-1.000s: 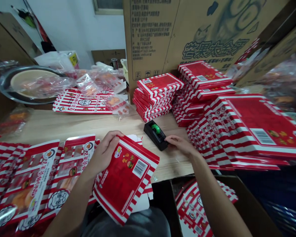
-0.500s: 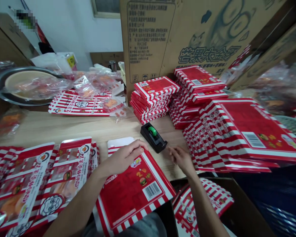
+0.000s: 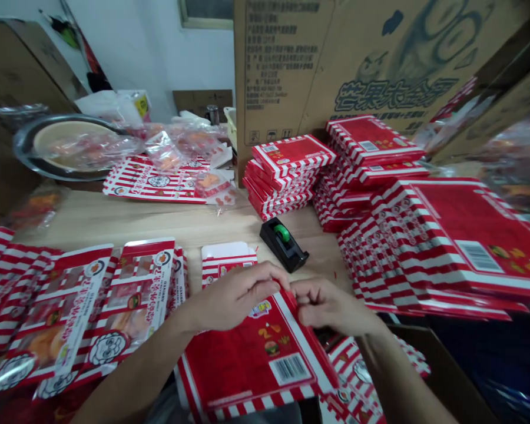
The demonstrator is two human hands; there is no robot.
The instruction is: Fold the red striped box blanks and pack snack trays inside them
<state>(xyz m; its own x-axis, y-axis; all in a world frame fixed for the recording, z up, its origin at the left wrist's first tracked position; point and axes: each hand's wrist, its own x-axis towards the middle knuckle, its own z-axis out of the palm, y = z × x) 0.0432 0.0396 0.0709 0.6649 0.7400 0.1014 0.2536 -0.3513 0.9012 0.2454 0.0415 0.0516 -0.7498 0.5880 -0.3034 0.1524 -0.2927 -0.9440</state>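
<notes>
A flat red cardboard box [image 3: 238,365] with white-striped edges and a barcode leans tilted in front of me, its upper part under my hands. My left hand [image 3: 242,294] is closed over the box's top edge, fingers bent at the corner. At that same corner, my right hand [image 3: 327,303] has its fingers curled and pressed on the side edge, almost touching the left fingertips. Whether a strip of tape lies under the fingers is hidden. Just beyond the hands stands a black tape dispenser [image 3: 285,247] with a green roll.
Stacked red boxes [image 3: 294,156] stand at the back, with a larger fanned pile [image 3: 477,235] at right. Windowed packs [image 3: 132,300] lie at left. Behind are a metal basin [image 3: 24,153] and a big carton [image 3: 287,70]. An open carton [image 3: 441,365] sits below right.
My right hand has moved left from beside the tape dispenser onto the box's edge. My left hand stays on the box. The view has shifted slightly.
</notes>
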